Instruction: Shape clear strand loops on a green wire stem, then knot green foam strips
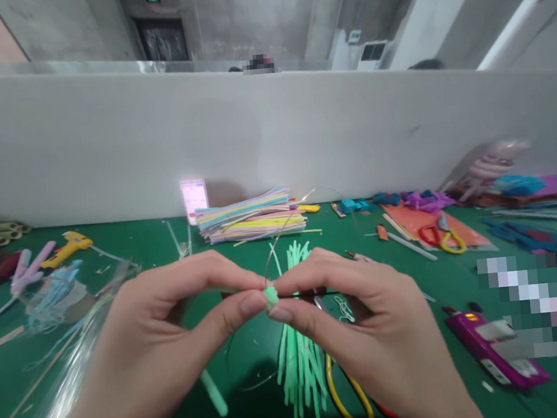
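Between the fingertips of both hands is a small light-green folded piece (270, 295). My left hand (191, 321) pinches it from the left, thumb against forefinger. From the other side, my right hand (345, 307) pinches it the same way. A thin wire (276, 240) rises from the fingertips. Below the hands lies a loose bundle of light-green strips (300, 370), partly covered by my right hand. Scissors with a yellow handle (349, 398) lie beneath my right hand, mostly hidden. A green stick (213, 393) pokes out from under my left hand.
A stack of coloured strips (252, 218) lies at the back, beside an upright phone (194, 200). On the left are a yellow glue gun (67, 247) and clear sticks (73, 370). Red-and-yellow scissors (444, 237) and a purple device (495, 349) are on the right. A white partition (107, 146) closes the back.
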